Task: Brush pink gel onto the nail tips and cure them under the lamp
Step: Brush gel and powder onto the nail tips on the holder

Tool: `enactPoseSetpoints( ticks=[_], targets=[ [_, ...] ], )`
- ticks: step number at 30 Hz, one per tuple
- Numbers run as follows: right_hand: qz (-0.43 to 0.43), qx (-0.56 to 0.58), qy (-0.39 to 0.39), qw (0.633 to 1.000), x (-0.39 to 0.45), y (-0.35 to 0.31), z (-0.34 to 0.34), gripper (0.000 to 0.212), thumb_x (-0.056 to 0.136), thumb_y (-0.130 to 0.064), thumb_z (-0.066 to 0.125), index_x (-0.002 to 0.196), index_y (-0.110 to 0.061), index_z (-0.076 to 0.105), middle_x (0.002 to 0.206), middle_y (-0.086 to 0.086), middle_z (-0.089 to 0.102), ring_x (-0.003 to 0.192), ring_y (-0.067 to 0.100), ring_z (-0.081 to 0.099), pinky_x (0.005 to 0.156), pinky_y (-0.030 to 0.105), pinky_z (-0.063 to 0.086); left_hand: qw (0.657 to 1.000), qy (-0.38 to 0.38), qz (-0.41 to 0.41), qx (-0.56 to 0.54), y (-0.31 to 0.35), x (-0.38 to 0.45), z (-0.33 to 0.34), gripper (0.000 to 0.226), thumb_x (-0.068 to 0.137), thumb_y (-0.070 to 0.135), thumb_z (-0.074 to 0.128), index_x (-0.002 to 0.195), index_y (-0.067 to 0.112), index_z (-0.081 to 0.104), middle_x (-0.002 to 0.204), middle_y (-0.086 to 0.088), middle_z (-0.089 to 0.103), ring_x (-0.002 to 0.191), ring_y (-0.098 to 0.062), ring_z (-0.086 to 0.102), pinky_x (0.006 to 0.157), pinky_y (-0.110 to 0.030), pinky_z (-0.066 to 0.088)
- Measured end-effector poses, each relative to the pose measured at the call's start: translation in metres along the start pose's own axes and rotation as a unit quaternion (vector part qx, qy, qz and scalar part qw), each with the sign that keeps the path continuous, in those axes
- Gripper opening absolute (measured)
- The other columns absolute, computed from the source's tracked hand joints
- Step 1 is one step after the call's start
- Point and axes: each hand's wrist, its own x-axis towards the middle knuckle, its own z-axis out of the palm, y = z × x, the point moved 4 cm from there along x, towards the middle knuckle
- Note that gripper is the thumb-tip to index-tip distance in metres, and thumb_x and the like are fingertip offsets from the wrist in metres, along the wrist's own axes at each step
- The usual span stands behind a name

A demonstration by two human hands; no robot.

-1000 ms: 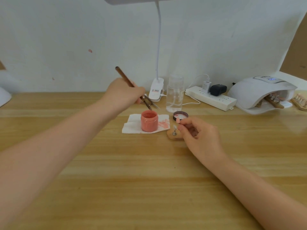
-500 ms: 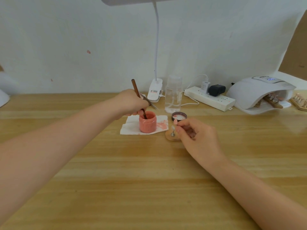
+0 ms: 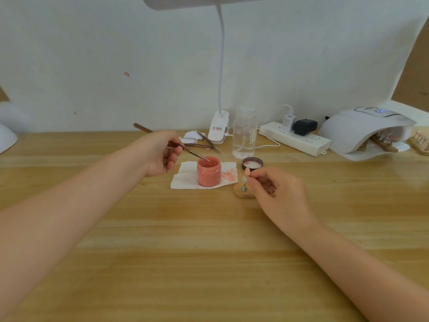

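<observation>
An open pink gel jar (image 3: 209, 172) stands on a white tissue (image 3: 185, 176) at the table's middle. My left hand (image 3: 162, 154) holds a thin brown brush (image 3: 148, 130), and its tip rests at the jar's rim. To the right, my right hand (image 3: 274, 189) pinches a small stand post topped with a pink nail tip (image 3: 247, 172). A second pale nail tip (image 3: 244, 180) sits on a metal post of the round wooden holder (image 3: 241, 192) under that hand. The white curing lamp (image 3: 362, 131) stands at the back right with wooden nail holders inside.
The jar's dark lid (image 3: 252, 163) lies behind my right hand. A clear pump bottle (image 3: 244, 133), a clip-on desk lamp (image 3: 219, 129), tweezers (image 3: 209, 141) and a white power strip (image 3: 294, 138) line the wall. Another nail holder (image 3: 420, 142) sits at the far right.
My left hand dipped the brush into the jar, then tilted it flatter and drew it back, so the tip is now at the rim. My right hand stayed at the holder.
</observation>
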Motion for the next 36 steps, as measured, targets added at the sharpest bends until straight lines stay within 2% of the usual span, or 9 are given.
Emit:
enactPoseSetpoints(
  ticks=[4,7,18,20,23,25,28,33,36],
  targets=[
    [-0.001,0.0,0.002,1.0,0.001,0.001,0.001,0.008,0.087,-0.019,0.066,0.09,-0.025,0.07,0.076,-0.014,0.068,0.072,0.005,0.062,0.095,0.049,0.043,0.999,-0.015,-0.029,-0.036,-0.01,0.001,-0.007,0.013,0.087,0.015,0.05,0.075,0.013,0.054,0.044,0.004,0.05,0.036,-0.008,0.041,0.042,-0.018,0.033],
    [-0.002,0.001,0.005,1.0,0.0,0.001,0.0,0.008,0.086,-0.019,0.067,0.09,-0.025,0.07,0.075,-0.015,0.067,0.071,0.005,0.062,0.096,0.05,0.043,0.997,-0.025,-0.041,-0.058,-0.014,0.001,-0.011,0.013,0.087,0.015,0.051,0.074,0.013,0.053,0.045,0.004,0.05,0.034,-0.009,0.041,0.041,-0.015,0.033],
    [-0.006,0.009,0.005,1.0,-0.001,-0.001,-0.002,0.009,0.086,-0.016,0.067,0.09,-0.023,0.07,0.074,-0.016,0.066,0.073,0.002,0.06,0.093,0.047,0.045,0.992,-0.019,-0.043,-0.116,-0.023,0.003,-0.03,0.012,0.086,0.015,0.051,0.074,0.013,0.052,0.045,0.003,0.049,0.035,-0.009,0.041,0.039,-0.014,0.035],
    [-0.013,0.018,0.008,1.0,-0.001,-0.003,-0.002,0.008,0.086,-0.014,0.067,0.089,-0.021,0.07,0.073,-0.015,0.065,0.071,0.002,0.06,0.089,0.042,0.048,0.989,-0.025,-0.041,-0.137,-0.021,0.002,-0.027,0.012,0.086,0.015,0.051,0.074,0.013,0.051,0.046,0.004,0.049,0.035,-0.009,0.041,0.04,-0.013,0.035],
    [-0.024,0.031,0.022,0.999,-0.003,-0.005,-0.005,0.013,0.086,-0.011,0.067,0.086,-0.024,0.066,0.072,-0.02,0.063,0.071,0.002,0.06,0.073,0.021,0.051,0.988,-0.033,-0.042,-0.143,-0.02,0.0,-0.017,0.014,0.086,0.015,0.05,0.073,0.013,0.051,0.046,0.004,0.049,0.036,-0.009,0.041,0.041,-0.013,0.034],
    [-0.022,0.029,0.022,0.999,-0.003,-0.005,-0.006,0.012,0.086,-0.012,0.066,0.087,-0.024,0.065,0.073,-0.022,0.062,0.072,0.001,0.06,0.068,0.018,0.051,0.988,-0.034,-0.045,-0.141,-0.022,-0.002,-0.012,0.015,0.087,0.015,0.05,0.072,0.013,0.051,0.046,0.004,0.049,0.036,-0.009,0.041,0.041,-0.013,0.033],
    [-0.019,0.015,0.016,1.0,-0.002,-0.005,-0.006,0.011,0.086,-0.013,0.066,0.086,-0.024,0.064,0.074,-0.019,0.062,0.074,0.002,0.06,0.071,0.024,0.052,0.988,-0.029,-0.052,-0.142,-0.028,-0.004,-0.011,0.015,0.087,0.015,0.05,0.073,0.013,0.052,0.045,0.004,0.05,0.035,-0.008,0.041,0.04,-0.012,0.034],
    [-0.014,-0.009,0.007,1.0,-0.002,-0.004,-0.004,0.004,0.086,-0.016,0.066,0.089,-0.018,0.068,0.076,-0.011,0.065,0.072,0.011,0.062,0.087,0.045,0.048,0.987,-0.01,-0.06,-0.15,-0.035,-0.004,-0.019,0.015,0.087,0.014,0.05,0.072,0.013,0.051,0.045,0.004,0.05,0.035,-0.008,0.041,0.038,-0.013,0.034],
    [-0.014,-0.01,0.005,1.0,-0.002,-0.005,-0.003,0.004,0.086,-0.016,0.066,0.089,-0.017,0.068,0.076,-0.01,0.065,0.072,0.012,0.062,0.088,0.048,0.047,0.986,-0.001,-0.053,-0.155,-0.033,-0.006,-0.021,0.016,0.087,0.015,0.049,0.07,0.014,0.05,0.044,0.004,0.05,0.035,-0.008,0.041,0.04,-0.014,0.034]
  ],
)
